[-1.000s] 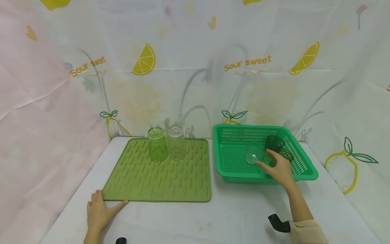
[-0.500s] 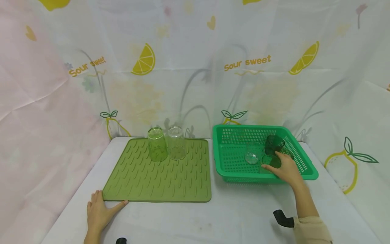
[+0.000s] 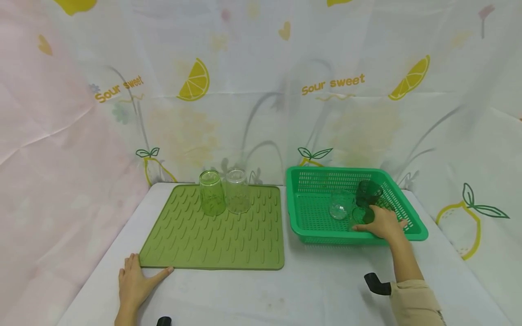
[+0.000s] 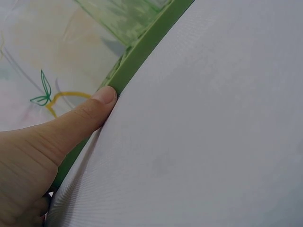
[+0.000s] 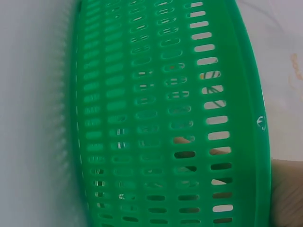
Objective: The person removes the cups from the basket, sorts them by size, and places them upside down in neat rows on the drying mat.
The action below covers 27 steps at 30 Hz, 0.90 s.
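Observation:
In the head view my right hand (image 3: pixel 383 222) reaches into the green basket (image 3: pixel 299 236), thumb and forefinger curved round a green glass (image 3: pixel 360 216). The hand hides part of that glass. Left of it sits a clear glass (image 3: pixel 339 209), and behind it a dark glass (image 3: pixel 368 190). Another patterned glass (image 3: pixel 386 204) is partly covered by the hand. My left hand (image 3: pixel 135 281) rests at the near left corner of the green ribbed mat (image 3: pixel 212 249), fingers spread. The left wrist view has its thumb (image 4: pixel 90 111) pressing the mat's edge.
A light green glass (image 3: pixel 212 199) and a clear glass (image 3: pixel 238 197) stand side by side at the back of the mat. Behind the white table (image 3: pixel 302 290) hangs a lemon-print cloth (image 3: pixel 244 113). The basket's slotted wall (image 5: pixel 156 113) fills most of the right wrist view.
My right hand first shifted right from near the clear glass to the green glass, then lowered with its fingers closer round it. The left hand stays at the mat's corner.

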{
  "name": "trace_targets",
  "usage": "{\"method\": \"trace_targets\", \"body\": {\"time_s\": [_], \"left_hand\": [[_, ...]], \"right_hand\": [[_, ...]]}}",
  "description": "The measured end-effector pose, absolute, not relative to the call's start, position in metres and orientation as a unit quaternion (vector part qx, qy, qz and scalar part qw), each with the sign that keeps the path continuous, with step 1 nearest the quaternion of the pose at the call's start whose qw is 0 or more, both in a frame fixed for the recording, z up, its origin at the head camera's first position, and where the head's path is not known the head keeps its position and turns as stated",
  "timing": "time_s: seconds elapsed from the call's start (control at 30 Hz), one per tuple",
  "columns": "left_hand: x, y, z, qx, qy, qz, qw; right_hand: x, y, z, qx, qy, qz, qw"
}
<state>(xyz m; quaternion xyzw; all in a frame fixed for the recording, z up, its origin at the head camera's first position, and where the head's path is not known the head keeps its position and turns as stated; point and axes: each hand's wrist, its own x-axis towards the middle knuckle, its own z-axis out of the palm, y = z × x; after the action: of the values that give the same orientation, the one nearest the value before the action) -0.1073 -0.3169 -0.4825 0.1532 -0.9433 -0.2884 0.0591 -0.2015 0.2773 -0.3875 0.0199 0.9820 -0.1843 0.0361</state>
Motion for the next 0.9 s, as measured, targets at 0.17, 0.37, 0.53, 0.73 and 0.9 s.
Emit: {"method": "trace_targets", "body": {"time_s": [0.17, 0.37, 0.53, 0.73, 0.9], "left_hand": [[-0.108, -0.317, -0.4812, 0.156, -0.944, -0.285, 0.054], [-0.1082, -0.3177, -0.4805, 0.158, -0.945, -0.283, 0.049], [-0.1082, -0.3177, -0.4807, 0.155, -0.946, -0.28, 0.049], [-0.1081, -0.3178, -0.4821, 0.157, -0.946, -0.279, 0.057], [-0.1072, -0.3179, -0.4838, 0.148, -0.945, -0.282, 0.07]], "right_hand": [[-0.2022, 0.2772, -0.3896, -0.015, 0.983, -0.185, 0.007], [-0.2063, 0.2732, -0.3926, -0.077, 0.985, -0.156, -0.014], [-0.2087, 0.2696, -0.3936, -0.113, 0.979, -0.167, -0.023], [-0.2079, 0.2694, -0.3932, -0.105, 0.979, -0.166, -0.048], [-0.2048, 0.2711, -0.3963, -0.105, 0.974, -0.197, -0.046]]}}
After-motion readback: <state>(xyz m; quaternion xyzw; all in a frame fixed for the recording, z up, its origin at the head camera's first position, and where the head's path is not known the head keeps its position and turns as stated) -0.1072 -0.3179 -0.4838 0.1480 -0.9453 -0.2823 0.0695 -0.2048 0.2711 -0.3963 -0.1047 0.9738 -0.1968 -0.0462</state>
